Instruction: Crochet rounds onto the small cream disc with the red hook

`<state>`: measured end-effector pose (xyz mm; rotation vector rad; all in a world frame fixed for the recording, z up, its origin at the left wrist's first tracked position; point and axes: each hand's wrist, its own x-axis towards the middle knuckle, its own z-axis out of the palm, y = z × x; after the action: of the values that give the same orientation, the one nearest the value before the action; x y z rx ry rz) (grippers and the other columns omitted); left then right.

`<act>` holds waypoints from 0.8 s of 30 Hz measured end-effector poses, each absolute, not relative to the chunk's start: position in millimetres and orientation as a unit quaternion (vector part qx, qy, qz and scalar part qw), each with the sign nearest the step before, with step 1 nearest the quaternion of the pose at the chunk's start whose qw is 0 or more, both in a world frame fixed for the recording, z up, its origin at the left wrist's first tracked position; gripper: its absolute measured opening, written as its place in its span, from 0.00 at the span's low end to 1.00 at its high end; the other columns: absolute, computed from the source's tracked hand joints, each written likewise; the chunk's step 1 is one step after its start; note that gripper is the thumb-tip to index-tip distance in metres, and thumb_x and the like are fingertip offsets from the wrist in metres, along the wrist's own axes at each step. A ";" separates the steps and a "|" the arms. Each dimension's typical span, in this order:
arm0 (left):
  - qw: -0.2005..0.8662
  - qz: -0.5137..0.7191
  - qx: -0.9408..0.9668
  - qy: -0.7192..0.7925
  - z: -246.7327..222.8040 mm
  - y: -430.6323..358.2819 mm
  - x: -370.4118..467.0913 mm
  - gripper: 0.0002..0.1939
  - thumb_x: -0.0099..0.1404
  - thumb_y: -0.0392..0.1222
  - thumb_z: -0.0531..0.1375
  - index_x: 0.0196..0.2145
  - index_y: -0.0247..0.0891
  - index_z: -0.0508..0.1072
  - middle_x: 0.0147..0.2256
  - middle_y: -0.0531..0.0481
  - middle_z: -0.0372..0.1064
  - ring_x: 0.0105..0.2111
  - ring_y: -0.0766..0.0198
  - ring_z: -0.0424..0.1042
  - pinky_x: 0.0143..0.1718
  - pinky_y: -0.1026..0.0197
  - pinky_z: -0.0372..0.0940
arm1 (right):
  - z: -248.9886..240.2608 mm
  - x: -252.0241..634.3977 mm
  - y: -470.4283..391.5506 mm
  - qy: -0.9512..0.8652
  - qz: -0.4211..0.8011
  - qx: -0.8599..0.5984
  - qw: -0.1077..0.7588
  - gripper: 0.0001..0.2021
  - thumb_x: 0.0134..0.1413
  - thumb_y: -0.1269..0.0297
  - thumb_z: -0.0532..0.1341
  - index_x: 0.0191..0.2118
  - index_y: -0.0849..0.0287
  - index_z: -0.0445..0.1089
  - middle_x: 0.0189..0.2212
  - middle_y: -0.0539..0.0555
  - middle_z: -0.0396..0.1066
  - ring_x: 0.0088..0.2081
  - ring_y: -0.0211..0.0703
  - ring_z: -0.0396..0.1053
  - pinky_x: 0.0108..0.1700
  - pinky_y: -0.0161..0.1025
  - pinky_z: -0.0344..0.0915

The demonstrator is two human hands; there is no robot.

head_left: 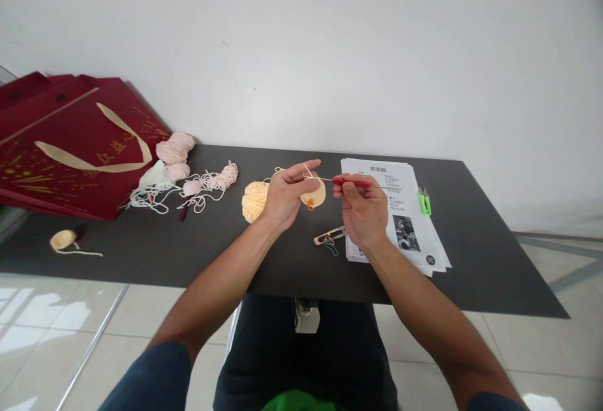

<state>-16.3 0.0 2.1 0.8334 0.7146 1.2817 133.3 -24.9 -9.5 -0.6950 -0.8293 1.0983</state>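
At centre, hands apart: the right hand (363, 211) clasps a red-handled hook (351, 182), likely for tip control; the left hand (282, 200) pinches pale yarn (308, 170), presumably for tension. Round piece (317, 193) at its fingertips' five o'clock; yellow ball (253, 200) at nine, apparently for free feed.

"How's the light?"
"Fairly bright, diffuse across the plain white wall (301, 53); only soft shading."
"Glare?"
"White patches on the glossy pale floor tiles (42, 310), in 2 lower corners."
"Sharpness?"
"Slightly soft; small print on the white paper sheets (401, 200) blurs. Edges look stretched, the top-right corner darkens."
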 end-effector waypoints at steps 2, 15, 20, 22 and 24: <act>0.660 0.571 0.373 0.314 2.4 -0.2 -16.4 0.23 0.47 0.34 0.74 0.44 0.39 0.84 0.28 0.56 0.74 0.25 0.72 0.69 0.30 0.65 0.64 | -7.6 135.8 -24.7 -0.373 0.498 -0.309 0.719 0.08 0.50 0.63 0.76 0.34 0.52 0.78 0.35 0.47 0.82 0.32 0.34 0.77 0.34 0.34 0.75; 0.656 0.558 0.392 0.324 7.2 2.8 -25.3 0.20 0.46 0.33 0.69 0.40 0.39 0.85 0.27 0.53 0.73 0.21 0.72 0.64 0.23 0.65 0.56 | -3.9 143.1 -25.6 -0.423 0.441 -0.310 0.728 0.07 0.52 0.62 0.75 0.34 0.51 0.77 0.35 0.48 0.82 0.30 0.36 0.75 0.34 0.37 0.73; 0.676 0.524 0.404 0.324 9.0 5.1 -31.9 0.15 0.44 0.33 0.67 0.33 0.37 0.85 0.24 0.51 0.72 0.21 0.69 0.65 0.22 0.64 0.54 | -2.6 145.9 -26.4 -0.452 0.435 -0.287 0.724 0.06 0.54 0.62 0.74 0.35 0.51 0.77 0.34 0.50 0.82 0.29 0.37 0.74 0.31 0.37 0.70; 0.689 0.511 0.402 0.320 8.5 6.4 -33.8 0.14 0.43 0.33 0.66 0.31 0.36 0.85 0.24 0.50 0.73 0.22 0.67 0.66 0.23 0.63 0.55 | -1.3 147.2 -26.4 -0.452 0.448 -0.283 0.718 0.07 0.53 0.62 0.74 0.35 0.51 0.77 0.33 0.50 0.82 0.29 0.36 0.73 0.31 0.37 0.69; 0.699 0.504 0.398 0.315 7.4 7.5 -35.2 0.14 0.42 0.33 0.66 0.30 0.36 0.85 0.25 0.48 0.75 0.23 0.66 0.68 0.23 0.63 0.56 | 0.4 148.3 -26.0 -0.445 0.469 -0.281 0.709 0.08 0.52 0.61 0.75 0.34 0.51 0.76 0.32 0.49 0.81 0.29 0.36 0.72 0.30 0.36 0.68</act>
<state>-35.2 7.5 7.4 0.8878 0.7008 1.1220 148.3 -26.0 0.4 -0.6243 -0.9884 1.0410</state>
